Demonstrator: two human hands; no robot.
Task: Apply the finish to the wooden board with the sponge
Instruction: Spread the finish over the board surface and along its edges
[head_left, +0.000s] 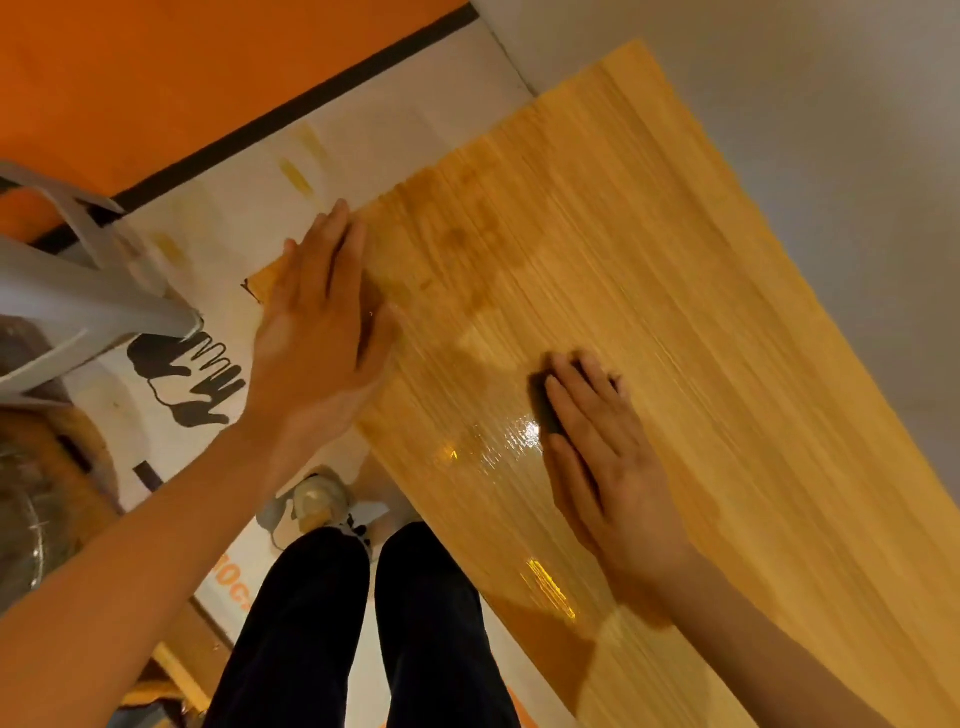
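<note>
A long wooden board (649, 270) lies on the floor, running from upper middle to lower right. Wet glossy finish shines on its near part, with darker patches toward its far left corner. My right hand (608, 452) presses a dark sponge (545, 410) flat on the board with straight fingers; only the sponge's left edge shows under them. My left hand (317, 322) lies flat with straight fingers on the board's left edge, half on the sheet beside it.
A white printed sheet (218, 218) with yellow stains covers the floor left of the board. A grey plastic chair leg (104, 306) stands at the left. A small round container (319, 499) sits by my dark-trousered knees (363, 613). Orange floor lies beyond.
</note>
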